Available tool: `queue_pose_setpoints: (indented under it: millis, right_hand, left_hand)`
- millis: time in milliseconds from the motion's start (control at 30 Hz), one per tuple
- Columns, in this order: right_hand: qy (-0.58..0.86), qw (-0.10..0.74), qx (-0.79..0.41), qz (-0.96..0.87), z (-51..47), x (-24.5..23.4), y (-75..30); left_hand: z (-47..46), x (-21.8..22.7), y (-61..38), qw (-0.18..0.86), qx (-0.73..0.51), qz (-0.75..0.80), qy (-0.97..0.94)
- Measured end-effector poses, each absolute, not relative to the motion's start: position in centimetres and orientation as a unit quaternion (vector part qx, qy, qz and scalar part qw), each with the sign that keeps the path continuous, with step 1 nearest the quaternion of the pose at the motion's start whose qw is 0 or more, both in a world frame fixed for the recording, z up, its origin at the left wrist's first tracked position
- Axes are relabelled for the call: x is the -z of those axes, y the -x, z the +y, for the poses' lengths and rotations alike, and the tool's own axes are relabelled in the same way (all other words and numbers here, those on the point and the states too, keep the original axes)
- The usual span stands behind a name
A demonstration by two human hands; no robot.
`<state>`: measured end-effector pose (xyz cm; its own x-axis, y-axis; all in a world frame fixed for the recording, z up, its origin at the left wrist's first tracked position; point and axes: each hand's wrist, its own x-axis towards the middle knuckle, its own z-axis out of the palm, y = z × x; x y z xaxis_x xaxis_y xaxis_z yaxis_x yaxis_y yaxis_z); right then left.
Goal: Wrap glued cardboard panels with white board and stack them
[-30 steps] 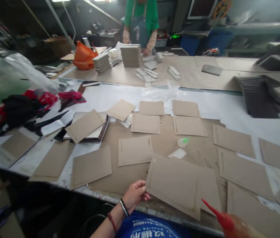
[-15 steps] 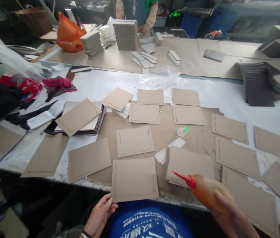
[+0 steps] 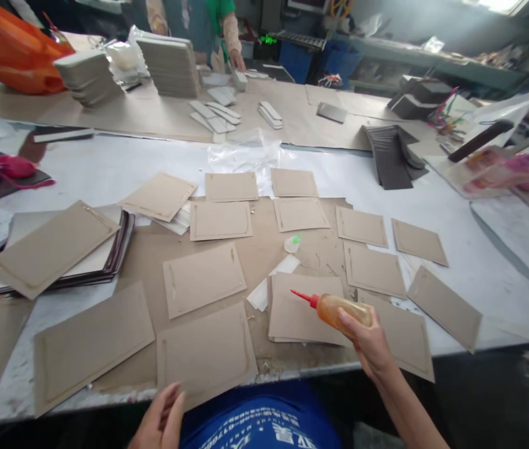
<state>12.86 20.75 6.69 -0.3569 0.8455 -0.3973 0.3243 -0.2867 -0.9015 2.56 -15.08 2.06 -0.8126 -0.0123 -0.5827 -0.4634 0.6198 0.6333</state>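
My right hand [image 3: 371,337] is wrapped round a squeeze glue bottle [image 3: 342,313] of amber liquid. Its thin red nozzle [image 3: 305,297] points left, above a stack of grey-brown cardboard sheets [image 3: 292,318]. At the lower left corner of the nearest single cardboard sheet [image 3: 206,352] is my left hand [image 3: 158,419], its fingers loosely bent and the thumb apart, with nothing visible between them. That sheet lies at the table's front edge and has a line of glue near its border. Another glued sheet [image 3: 204,277] lies just behind it.
Several more glued sheets [image 3: 93,343] are spread to both sides. A small bottle with a green tip [image 3: 292,243] stands behind the stack. Dark-edged boards [image 3: 124,246] are piled at left. Across the table, a person's hand [image 3: 237,60] is near stacked grey boards [image 3: 168,65].
The view has swung right. My left hand has let go of the nearest sheet's corner. My right hand has brought the glue bottle over the cardboard stack.
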Motion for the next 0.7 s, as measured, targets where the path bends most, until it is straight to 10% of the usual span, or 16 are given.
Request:
queue_pose_setpoints:
  millis: [267, 700]
  right_hand:
    - [0.492, 0.228, -0.679, -0.495, 20.4, -7.7, -13.4]
    - [0.502, 0.266, -0.757, -0.323, 22.2, -8.7, -20.3]
  left_hand:
    - [2.1, -3.2, -1.3, 0.326, -0.448, 0.827, -0.093]
    - [4.3, -0.6, -0.7, 0.315, -0.353, 0.86, -0.191]
